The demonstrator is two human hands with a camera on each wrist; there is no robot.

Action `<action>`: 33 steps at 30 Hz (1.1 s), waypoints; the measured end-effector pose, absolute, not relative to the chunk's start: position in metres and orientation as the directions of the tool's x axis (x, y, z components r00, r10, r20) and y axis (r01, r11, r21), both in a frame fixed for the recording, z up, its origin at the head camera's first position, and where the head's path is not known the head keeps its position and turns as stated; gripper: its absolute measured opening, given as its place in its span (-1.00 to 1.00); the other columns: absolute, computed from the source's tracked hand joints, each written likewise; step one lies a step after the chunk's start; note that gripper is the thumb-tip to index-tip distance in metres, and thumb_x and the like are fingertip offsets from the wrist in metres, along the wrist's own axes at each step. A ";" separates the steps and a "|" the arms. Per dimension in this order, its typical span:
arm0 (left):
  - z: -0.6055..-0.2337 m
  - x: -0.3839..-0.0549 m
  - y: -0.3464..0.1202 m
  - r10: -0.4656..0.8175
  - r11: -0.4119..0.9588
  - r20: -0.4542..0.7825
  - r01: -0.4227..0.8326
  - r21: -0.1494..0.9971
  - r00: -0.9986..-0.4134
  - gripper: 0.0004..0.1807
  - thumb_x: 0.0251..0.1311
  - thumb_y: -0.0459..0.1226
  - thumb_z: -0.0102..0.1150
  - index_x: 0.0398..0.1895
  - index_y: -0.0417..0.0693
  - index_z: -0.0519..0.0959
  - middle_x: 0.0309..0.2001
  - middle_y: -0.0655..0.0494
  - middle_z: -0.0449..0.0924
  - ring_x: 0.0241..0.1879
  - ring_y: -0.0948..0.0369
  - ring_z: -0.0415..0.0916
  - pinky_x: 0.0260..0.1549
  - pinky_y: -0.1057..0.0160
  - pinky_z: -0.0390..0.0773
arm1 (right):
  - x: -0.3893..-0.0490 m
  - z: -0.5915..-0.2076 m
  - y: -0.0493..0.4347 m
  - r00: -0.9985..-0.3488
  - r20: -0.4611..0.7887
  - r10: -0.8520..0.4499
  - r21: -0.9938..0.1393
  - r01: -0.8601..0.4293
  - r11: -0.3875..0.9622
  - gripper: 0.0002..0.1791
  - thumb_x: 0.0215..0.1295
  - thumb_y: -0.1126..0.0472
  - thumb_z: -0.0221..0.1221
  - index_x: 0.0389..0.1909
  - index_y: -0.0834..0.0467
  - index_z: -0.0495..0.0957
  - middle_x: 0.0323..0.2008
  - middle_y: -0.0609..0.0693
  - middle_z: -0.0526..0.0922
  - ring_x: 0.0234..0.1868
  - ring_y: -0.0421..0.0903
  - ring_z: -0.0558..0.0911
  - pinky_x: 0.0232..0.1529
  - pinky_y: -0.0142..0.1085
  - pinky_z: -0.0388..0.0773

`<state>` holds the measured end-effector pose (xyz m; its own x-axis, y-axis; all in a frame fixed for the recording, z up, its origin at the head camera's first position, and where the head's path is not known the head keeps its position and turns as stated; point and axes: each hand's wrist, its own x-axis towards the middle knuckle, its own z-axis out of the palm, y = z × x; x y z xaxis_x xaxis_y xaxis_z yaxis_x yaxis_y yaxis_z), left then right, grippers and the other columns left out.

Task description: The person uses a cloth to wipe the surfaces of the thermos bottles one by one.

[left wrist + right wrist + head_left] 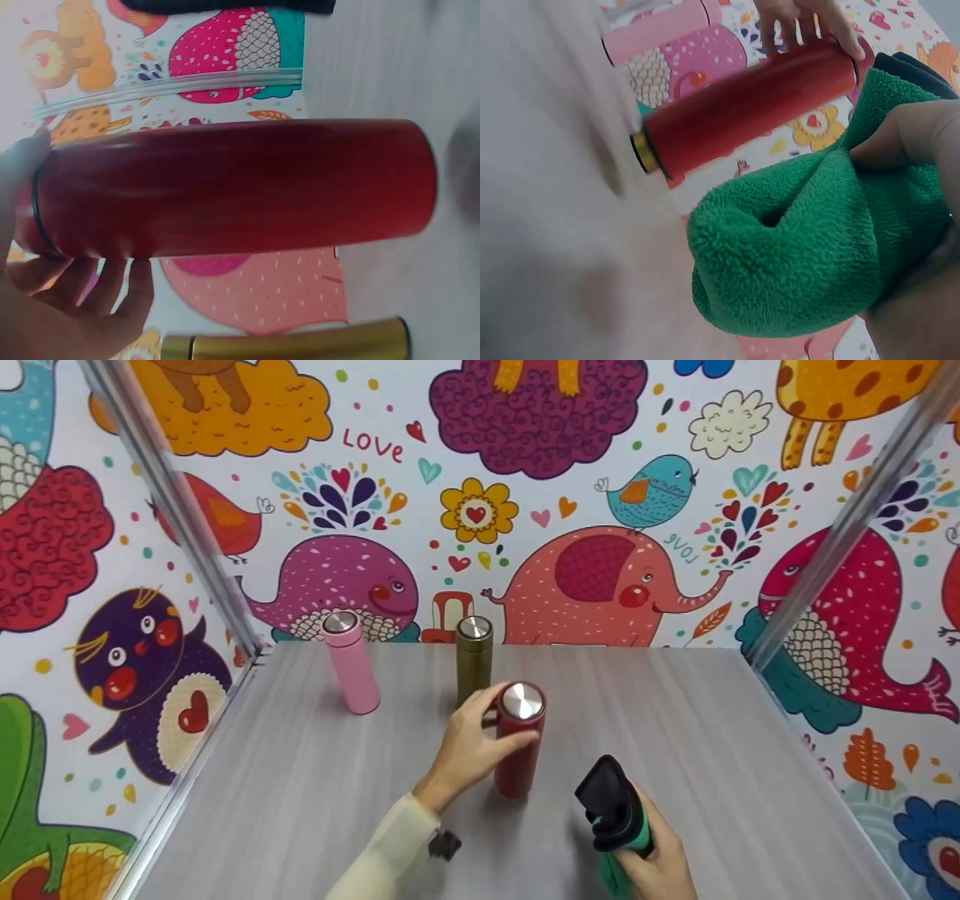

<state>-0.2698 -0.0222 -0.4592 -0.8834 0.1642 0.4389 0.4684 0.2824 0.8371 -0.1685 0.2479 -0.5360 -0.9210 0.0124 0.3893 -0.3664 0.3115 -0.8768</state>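
Three upright bottles: one red bottle [516, 761], one pink bottle [355, 675], one gold bottle [474, 664]. Two hands, one green cloth [795, 247], one table [300, 817]. Left hand [471, 742] grips red bottle near its lid, fingers and thumb curled round. Right hand [664, 851] pinches bunched cloth, right of red bottle and nearer person. Gold bottle just behind red bottle, slightly left. Pink bottle farther left, also behind red bottle.

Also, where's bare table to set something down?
Free patches: the back right, bordered by the red bottle, green cloth and right wall; the left front, between pink bottle, left wall and sleeve. Crowded: the middle, where left hand, red bottle and gold bottle cluster.
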 end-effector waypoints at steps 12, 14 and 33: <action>-0.493 -0.225 -0.048 0.136 0.298 0.394 0.417 0.859 -0.909 -0.14 0.04 0.08 0.48 0.40 -0.04 0.41 0.18 0.14 0.51 0.10 0.17 0.51 0.00 0.19 0.61 | -0.195 -0.524 0.215 -0.825 0.555 -0.106 -0.791 -0.563 0.241 -0.16 0.01 0.65 0.35 0.38 0.25 0.37 0.19 0.18 0.55 0.07 -0.12 0.56 -0.01 -0.42 0.53; -0.495 -0.223 -0.049 0.148 0.298 0.395 0.422 0.856 -0.907 -0.14 0.07 0.08 0.46 0.42 -0.03 0.39 0.20 0.14 0.50 0.12 0.19 0.50 0.02 0.19 0.60 | -0.200 -0.517 0.206 -0.794 0.594 -0.127 -0.762 -0.606 0.227 -0.15 -0.02 0.67 0.34 0.38 0.29 0.36 0.19 0.20 0.54 0.08 -0.12 0.56 0.02 -0.42 0.52; -0.509 -0.219 -0.054 0.216 0.268 0.462 0.507 0.819 -0.860 -0.14 0.27 0.01 0.31 0.57 0.07 0.16 0.42 0.13 0.32 0.30 0.17 0.39 0.14 0.16 0.51 | -0.238 -0.515 0.168 -0.758 0.504 -0.414 -0.838 -0.545 -0.022 -0.24 0.18 0.59 0.25 0.43 0.28 0.28 0.14 0.19 0.53 0.02 -0.02 0.56 0.00 -0.27 0.58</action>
<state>-0.2185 -0.0536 -0.5087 -0.8602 0.2159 0.4619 0.5071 0.2679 0.8192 -0.2378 0.1681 -0.5153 -0.7581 -0.4140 0.5038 -0.5450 -0.0221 -0.8382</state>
